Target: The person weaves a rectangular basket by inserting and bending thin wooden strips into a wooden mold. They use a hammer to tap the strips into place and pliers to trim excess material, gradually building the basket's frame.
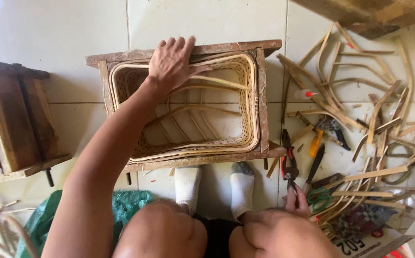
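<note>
The right hand (297,199), nearest the camera and to the right of the frame (263,95), closes its fingers on the pliers (289,162), whose red-and-black handles lie on the floor just beside the frame's right corner. The left hand (173,62) rests palm down with fingers spread on the far rim of the basket (245,138), gripping nothing; the basket sits inside the frame. Cane strips (360,110) lie scattered farther right of the frame.

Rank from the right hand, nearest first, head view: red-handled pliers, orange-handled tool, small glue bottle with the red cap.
From the right hand, low right:
1. Red-handled pliers, at the fingertips.
2. Orange-handled tool, up and slightly right.
3. Small glue bottle, farthest, up by the wooden frame.
</note>
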